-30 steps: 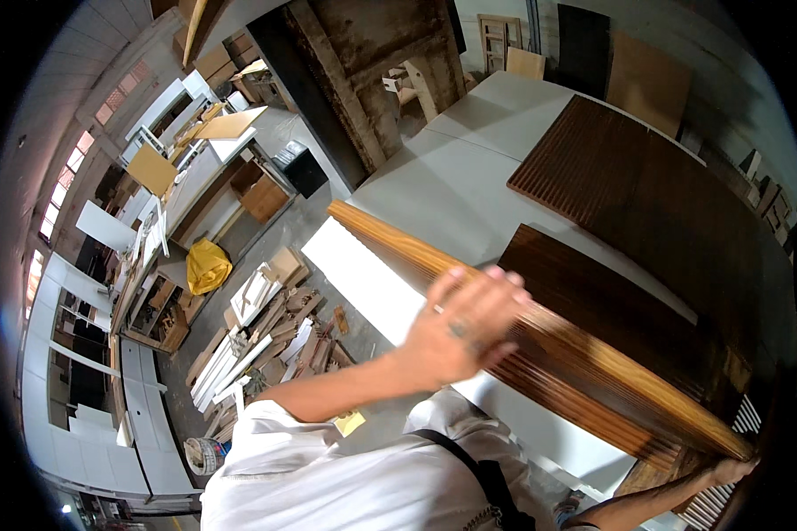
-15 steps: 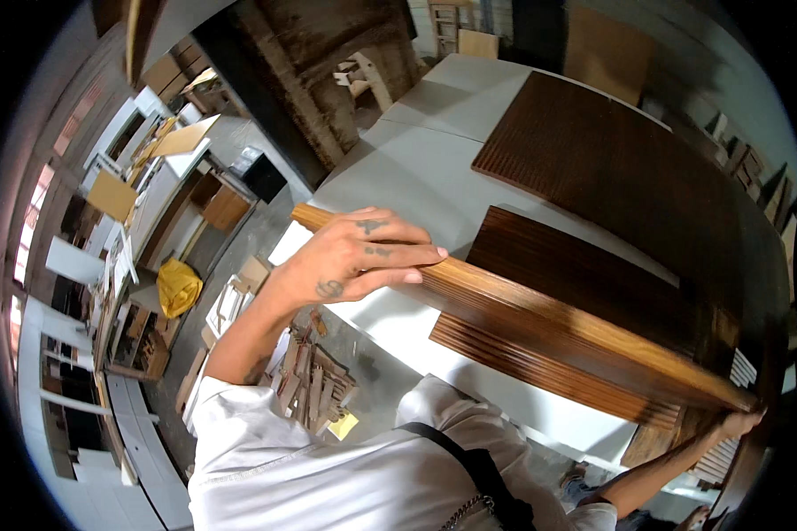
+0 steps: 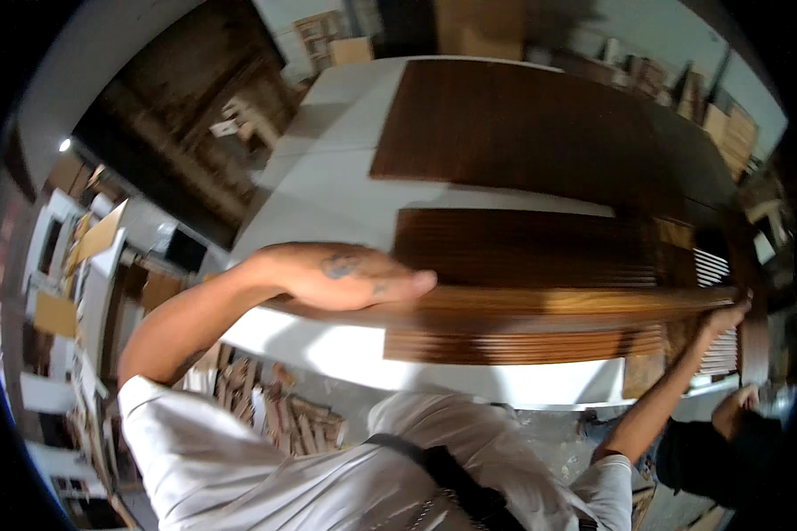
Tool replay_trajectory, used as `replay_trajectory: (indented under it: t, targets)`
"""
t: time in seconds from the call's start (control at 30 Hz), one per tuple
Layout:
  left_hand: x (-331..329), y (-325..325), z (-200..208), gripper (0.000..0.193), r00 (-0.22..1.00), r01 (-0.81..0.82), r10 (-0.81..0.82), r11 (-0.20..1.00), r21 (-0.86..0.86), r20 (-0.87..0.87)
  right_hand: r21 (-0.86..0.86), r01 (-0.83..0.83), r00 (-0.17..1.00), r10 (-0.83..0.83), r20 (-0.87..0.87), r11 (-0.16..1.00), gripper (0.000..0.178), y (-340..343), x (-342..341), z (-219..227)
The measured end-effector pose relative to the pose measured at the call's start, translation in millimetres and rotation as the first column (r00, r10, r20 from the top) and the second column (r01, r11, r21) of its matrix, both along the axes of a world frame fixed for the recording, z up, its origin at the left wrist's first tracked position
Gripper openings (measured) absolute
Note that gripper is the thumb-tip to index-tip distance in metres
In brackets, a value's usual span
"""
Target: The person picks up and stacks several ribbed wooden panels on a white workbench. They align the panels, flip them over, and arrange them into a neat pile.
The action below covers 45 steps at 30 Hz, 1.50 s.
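A long brown wooden board (image 3: pixel 540 303) spans the view from left to right, its lighter narrow edge turned up. Over its left part my left hand (image 3: pixel 332 276) is closed, the fingertips partly hidden and the outline smeared by motion. My right hand (image 3: pixel 728 319) is wrapped round the far right end, small in view. Behind the board is a dark ribbed wooden panel (image 3: pixel 522 243), and more ribbed wood (image 3: pixel 505 347) shows in front; I cannot tell whether they are one piece. A larger dark brown panel (image 3: pixel 522 124) lies farther back on the white table (image 3: pixel 323 199).
Wood offcuts (image 3: pixel 283 416) are heaped on the floor at the near left. Shelving with loose boards (image 3: pixel 97 230) stands at the left. Another person's dark sleeve (image 3: pixel 713 456) and hand are at the lower right. Wooden pieces (image 3: pixel 726 133) lean along the back right.
The view has turned, so the board, slanted before, now runs nearly level. My left hand has rolled, its fingers less visible. The other person's sleeve shows more at the lower right.
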<state>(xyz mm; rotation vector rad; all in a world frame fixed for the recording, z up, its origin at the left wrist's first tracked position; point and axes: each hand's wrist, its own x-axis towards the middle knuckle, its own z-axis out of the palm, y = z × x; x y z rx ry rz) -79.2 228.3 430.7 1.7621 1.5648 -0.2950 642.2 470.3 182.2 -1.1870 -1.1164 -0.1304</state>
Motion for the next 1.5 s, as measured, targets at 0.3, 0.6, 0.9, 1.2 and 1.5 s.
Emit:
replay_trajectory:
  t: [0.3,0.6,0.9,1.2,1.5]
  targets:
    - [-23.0,11.7,-8.5,0.069,0.874,0.264,-0.124,0.932,-0.246,0.469,0.129,0.046,0.999,-0.042,-0.033,0.991,0.038,-9.4,-35.7,-6.1]
    - [-44.2,9.1,-19.3,0.063,0.732,0.38,-0.158,0.902,-0.204,0.663,0.066,0.222,0.96,-0.23,0.159,0.973,0.038,-28.4,-28.7,9.5]
    - [-37.6,19.6,-25.2,0.066,0.787,0.266,-0.142,0.956,-0.121,0.601,0.092,0.456,0.778,-0.447,0.442,0.885,0.044,-4.6,23.1,-0.9]
    - [-26.1,11.8,-25.1,0.083,0.915,0.224,-0.209,0.975,-0.004,0.344,0.042,0.4,0.789,-0.367,0.492,0.916,0.042,-11.9,0.6,14.2]
    - [-19.3,21.7,-12.9,0.081,0.907,0.258,-0.168,0.946,-0.196,0.386,-0.086,-0.235,0.958,0.215,-0.19,0.968,0.044,-4.7,0.0,14.0]
